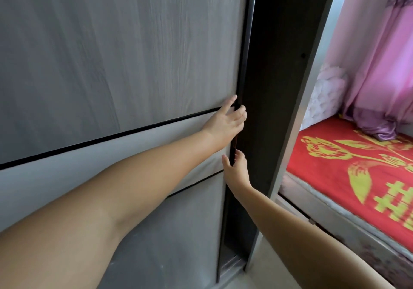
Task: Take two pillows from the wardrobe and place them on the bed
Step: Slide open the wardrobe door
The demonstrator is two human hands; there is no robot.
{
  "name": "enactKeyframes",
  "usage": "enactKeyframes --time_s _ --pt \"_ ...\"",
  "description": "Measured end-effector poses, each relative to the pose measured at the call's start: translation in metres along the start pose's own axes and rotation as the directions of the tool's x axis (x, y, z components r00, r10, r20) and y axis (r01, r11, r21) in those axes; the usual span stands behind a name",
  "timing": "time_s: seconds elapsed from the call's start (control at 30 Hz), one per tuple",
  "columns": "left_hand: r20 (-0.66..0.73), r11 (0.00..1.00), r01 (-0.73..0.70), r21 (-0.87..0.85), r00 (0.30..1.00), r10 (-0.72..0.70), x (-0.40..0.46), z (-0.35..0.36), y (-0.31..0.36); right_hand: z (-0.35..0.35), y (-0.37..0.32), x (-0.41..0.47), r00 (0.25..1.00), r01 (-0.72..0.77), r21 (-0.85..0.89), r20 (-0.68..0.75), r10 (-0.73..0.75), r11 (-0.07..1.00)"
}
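A grey wood-grain sliding wardrobe door (116,60) fills the left and middle of the view. Its dark right edge stands a narrow gap away from the wardrobe's side panel (288,101). My left hand (228,121) grips that door edge at mid height, fingers curled round it. Just below, my right hand (237,168) holds the same edge with its fingertips hooked behind it. The gap shows only a dark interior; no pillows are visible. The bed (348,168), covered in a red sheet with yellow patterns, lies to the right.
A pink curtain (380,65) hangs behind the bed, its purple end bunched on the sheet. Something white and fluffy (328,92) sits at the bed's far corner. The door's floor track (230,264) runs along the bottom, beside a pale floor.
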State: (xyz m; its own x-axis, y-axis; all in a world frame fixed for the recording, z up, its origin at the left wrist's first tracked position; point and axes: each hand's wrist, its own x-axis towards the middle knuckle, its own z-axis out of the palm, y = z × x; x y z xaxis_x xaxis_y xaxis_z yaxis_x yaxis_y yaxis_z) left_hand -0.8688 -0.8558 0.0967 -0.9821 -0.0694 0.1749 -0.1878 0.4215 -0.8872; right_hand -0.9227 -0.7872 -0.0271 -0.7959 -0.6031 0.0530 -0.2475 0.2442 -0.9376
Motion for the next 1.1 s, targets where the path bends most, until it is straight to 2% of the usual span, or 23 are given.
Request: enactKeyframes --time_s 0.17,0.3,0.5,0.63,0.83,0.9,1.1 --pt "0.112 0.999 -0.026 -0.033 0.993 0.03 -0.052 -0.007 -0.009 0.029 -0.013 -0.03 0.991 0.074 -0.14 0.121 -0.057 0.987" --pt "0.291 0.998 -0.068 -0.017 0.954 0.07 -0.086 -0.004 -0.015 0.051 -0.02 -0.049 0.941 0.244 -0.264 0.296 -0.162 0.933" --pt "0.463 0.997 -0.032 -0.067 0.884 0.059 -0.145 0.001 -0.026 0.089 -0.033 -0.074 0.783 0.499 -0.246 0.539 -0.31 0.831" --pt "0.605 0.994 0.032 -0.104 0.795 0.038 -0.183 0.003 -0.031 0.119 -0.049 -0.098 0.652 0.652 -0.239 0.662 -0.37 0.719" --pt "0.574 0.993 0.063 -0.102 0.819 0.007 -0.257 0.008 -0.042 0.165 -0.07 -0.138 0.526 0.799 -0.242 0.727 -0.442 0.551" --pt "0.541 0.991 0.065 -0.118 0.841 0.009 -0.286 0.006 -0.046 0.18 -0.077 -0.152 0.493 0.82 -0.224 0.744 -0.451 0.527" --pt "0.549 0.998 0.061 0.008 0.834 -0.056 -0.353 -0.004 -0.064 0.216 -0.101 -0.198 0.406 0.867 -0.159 0.774 -0.486 0.472"
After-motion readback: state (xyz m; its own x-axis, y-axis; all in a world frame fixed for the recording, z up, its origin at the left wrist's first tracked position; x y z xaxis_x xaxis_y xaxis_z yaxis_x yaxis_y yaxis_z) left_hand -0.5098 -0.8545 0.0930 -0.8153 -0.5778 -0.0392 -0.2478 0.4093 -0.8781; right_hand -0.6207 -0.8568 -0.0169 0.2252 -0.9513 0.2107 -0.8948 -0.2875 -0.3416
